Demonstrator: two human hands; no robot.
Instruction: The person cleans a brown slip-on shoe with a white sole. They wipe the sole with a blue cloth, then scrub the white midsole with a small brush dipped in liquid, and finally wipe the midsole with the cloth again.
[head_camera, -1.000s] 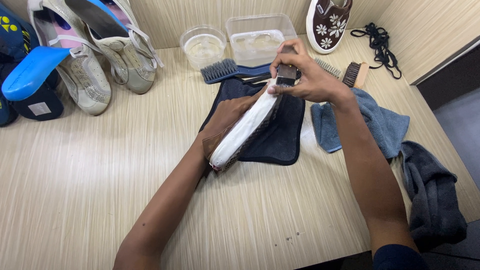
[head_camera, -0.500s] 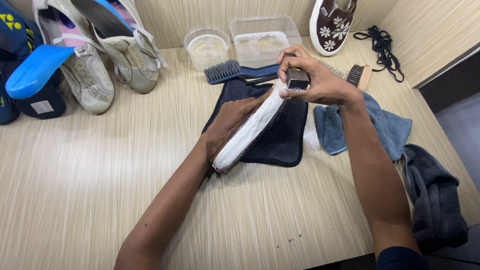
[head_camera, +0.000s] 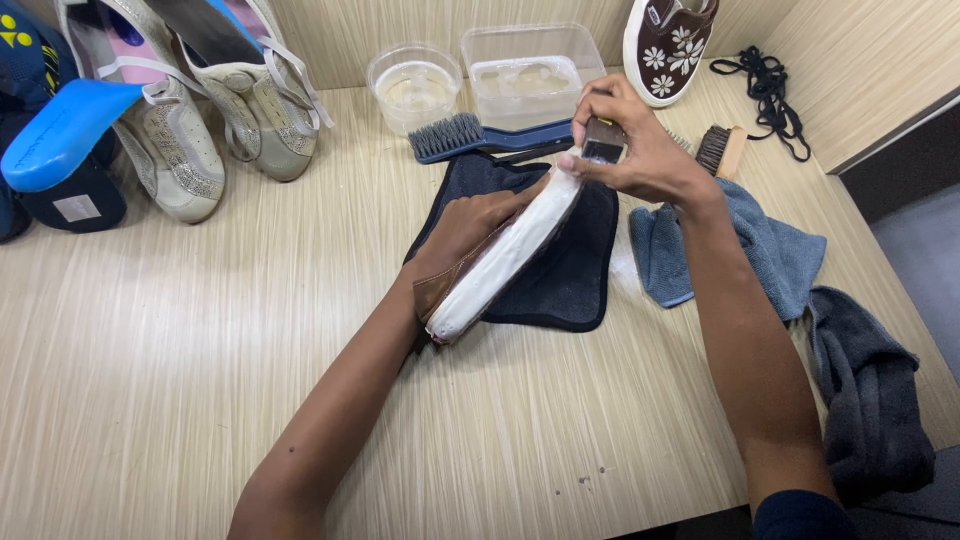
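A: Left hand (head_camera: 468, 225)?

B: Tucked inside a brown shoe with a white rubber sole (head_camera: 505, 255), fingers hidden within, so their spread cannot be told. The shoe lies on its side, sole up, over a dark navy cloth mat (head_camera: 572, 270) on the pale wood-grain table (head_camera: 200, 350).

A: Right hand (head_camera: 635, 150)?

B: Fingers curled tight around a small dark brush block (head_camera: 603, 140), pressed against the toe end of the sole.

A: Surroundings?

B: Behind the mat: a blue-handled brush with grey bristles (head_camera: 470, 135), a round clear plastic bowl (head_camera: 413, 85) and a rectangular clear plastic tub (head_camera: 530, 75). A blue-grey towel (head_camera: 770, 250) lies just right of the mat.
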